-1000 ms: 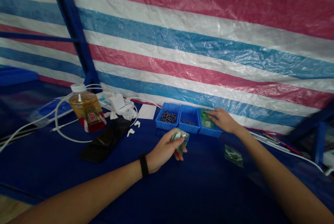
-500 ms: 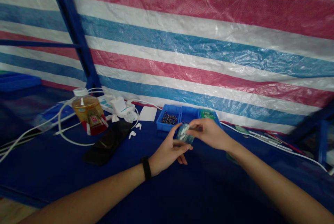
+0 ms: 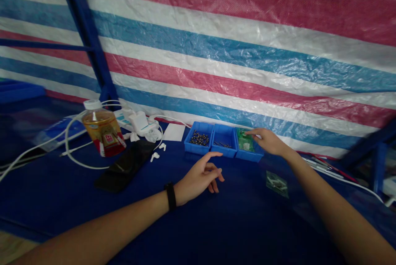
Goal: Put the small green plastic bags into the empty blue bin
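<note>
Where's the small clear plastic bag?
In the head view, the small clear plastic bag lies on the blue tabletop cloth, right of the three blue trays and below the right hand.

The right hand [image 3: 268, 141] covers one part of the green packet [image 3: 244, 141], so its whole shape is hidden. The small dark parts [image 3: 199, 138] in the left blue tray [image 3: 194, 148] and the thin pins [image 3: 222, 144] in the middle blue tray [image 3: 223, 153] are too small to tell their exact kind. The contents of the clear bag [image 3: 276, 184] are also too small, and the writing on the bottle label [image 3: 108, 143] cannot be read. The bottom edge of the view cuts off the left forearm [image 3: 93, 226] and the right forearm [image 3: 340, 215].
</note>
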{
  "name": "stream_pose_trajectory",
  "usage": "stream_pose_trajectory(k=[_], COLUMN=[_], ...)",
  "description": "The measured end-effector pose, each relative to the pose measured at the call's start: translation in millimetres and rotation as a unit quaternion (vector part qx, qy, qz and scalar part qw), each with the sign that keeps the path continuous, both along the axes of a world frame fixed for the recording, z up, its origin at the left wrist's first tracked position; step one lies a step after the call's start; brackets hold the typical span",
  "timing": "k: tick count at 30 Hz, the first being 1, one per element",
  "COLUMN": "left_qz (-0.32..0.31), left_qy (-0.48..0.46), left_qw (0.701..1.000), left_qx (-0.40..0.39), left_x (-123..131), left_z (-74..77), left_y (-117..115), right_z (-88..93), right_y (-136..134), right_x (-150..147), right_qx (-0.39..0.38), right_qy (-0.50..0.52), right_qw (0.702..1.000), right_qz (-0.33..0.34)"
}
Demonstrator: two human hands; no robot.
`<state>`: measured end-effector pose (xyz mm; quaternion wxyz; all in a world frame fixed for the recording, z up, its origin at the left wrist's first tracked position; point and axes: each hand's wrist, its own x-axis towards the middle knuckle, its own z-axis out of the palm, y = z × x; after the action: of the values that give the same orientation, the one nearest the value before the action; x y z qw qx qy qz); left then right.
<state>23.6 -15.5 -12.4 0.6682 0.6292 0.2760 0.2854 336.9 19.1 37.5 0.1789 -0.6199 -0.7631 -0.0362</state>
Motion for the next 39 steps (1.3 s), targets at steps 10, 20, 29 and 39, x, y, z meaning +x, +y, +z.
stream_pose_trajectory(k=[10,20,29,39], left_qz=[-0.005,-0.016,-0.021,-0.073], left_qy=[0.009,0.031,0.043,0.078], left_qw=[1.0,0.999,0.998,0.993], left_qx=[0.024,0.033,0.037,0.052], left_x=[1.6,1.5,2.0,-2.1], left_z=[-8.2,-3.3,-3.2,-0.7], left_y=[5.2,4.3,5.2,2.9], right_z=[24.5,-4.3,32.3,18.7], right_y=[-83.4,-102.3,-26.7,9.4], right_x=[13.3,35.1,0.2,-1.4], right_qx=[-0.319,-0.222,0.198,0.021], right_qy=[0.003,0.233,0.097,0.018], right_qw=[0.946,0.946,0.975,1.0], right_qz=[-0.054,-0.04,-0.039,-0.008])
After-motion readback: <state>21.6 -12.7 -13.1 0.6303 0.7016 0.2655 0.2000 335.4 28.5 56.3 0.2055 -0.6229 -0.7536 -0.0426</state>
